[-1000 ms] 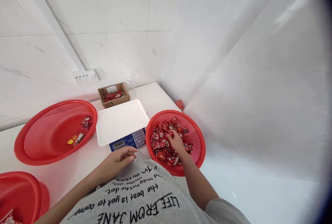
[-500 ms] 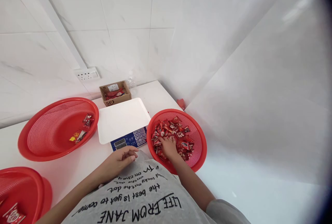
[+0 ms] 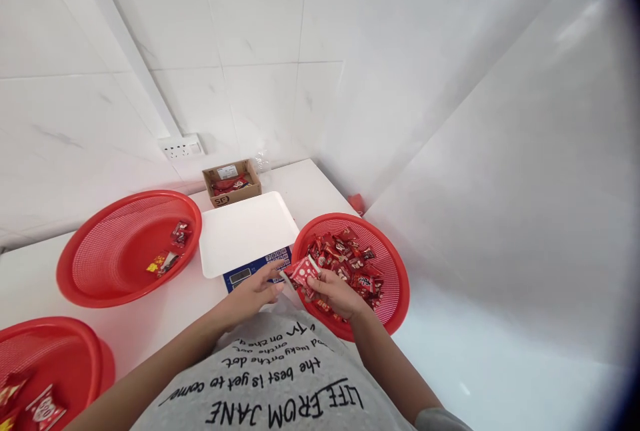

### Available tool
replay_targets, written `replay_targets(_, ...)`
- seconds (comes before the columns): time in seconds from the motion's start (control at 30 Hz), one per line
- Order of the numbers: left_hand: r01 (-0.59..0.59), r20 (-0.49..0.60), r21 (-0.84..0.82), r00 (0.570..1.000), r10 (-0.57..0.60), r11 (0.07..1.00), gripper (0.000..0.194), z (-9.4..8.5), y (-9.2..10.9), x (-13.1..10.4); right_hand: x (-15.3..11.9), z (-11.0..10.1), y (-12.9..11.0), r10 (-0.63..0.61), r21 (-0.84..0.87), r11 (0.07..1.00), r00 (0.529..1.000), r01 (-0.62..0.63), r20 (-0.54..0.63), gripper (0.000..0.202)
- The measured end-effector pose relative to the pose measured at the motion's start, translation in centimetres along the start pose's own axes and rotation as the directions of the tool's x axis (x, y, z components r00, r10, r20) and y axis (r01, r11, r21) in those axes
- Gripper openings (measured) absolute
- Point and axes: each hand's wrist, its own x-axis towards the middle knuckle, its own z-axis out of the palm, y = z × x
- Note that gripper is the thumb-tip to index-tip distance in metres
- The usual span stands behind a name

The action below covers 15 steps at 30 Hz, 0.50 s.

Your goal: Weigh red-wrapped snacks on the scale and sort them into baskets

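My right hand [image 3: 337, 292] pinches a red candy packet [image 3: 304, 272] with white dots and white ends, just above the near left rim of a red mesh basket [image 3: 399, 291]. Many small red-wrapped candies [image 3: 345, 254] are heaped in that basket. Fingers apart, my left hand [image 3: 254, 296] reaches toward the packet's left end; whether it touches cannot be made out. It is in front of a digital scale [image 3: 245, 231] with a white tray and a blue keypad, part of which it hides.
At left stands a second red basket [image 3: 67, 284] with a few wrapped sweets [image 3: 167, 261]. Another red basket [image 3: 85, 344] with packets sits at the lower left. Behind the scale is a cardboard box [image 3: 233, 196] holding red packets. A wall socket [image 3: 181, 146] is above.
My right hand has come up out of the heap with a dotted candy packet and moved toward my left hand. My left hand has shifted slightly right. Packets have appeared in the lower left basket's view.
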Motion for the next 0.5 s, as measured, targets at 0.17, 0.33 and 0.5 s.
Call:
replay_targets(0.17,0.008,-0.005,-0.189,1.0,-0.009,0.982,0.052,0.3,-0.7,1.0,0.8,1.8,0.6,0.011,0.087,0.996,0.997,-0.018,0.079,0.036)
replay_targets(0.33,0.017,-0.184,-0.422,0.978,-0.104,0.906,0.035,-1.1,-1.8,0.8,2.0,1.3,1.2,0.067,0.141,0.988,0.997,-0.061,-0.038,0.044)
replay_targets(0.5,-0.058,-0.357,-0.545,0.919,-0.169,0.837,0.029,-3.7,-2.2,1.4,3.0,1.0,1.5,0.057,0.125,0.991,0.988,-0.039,-0.145,0.033)
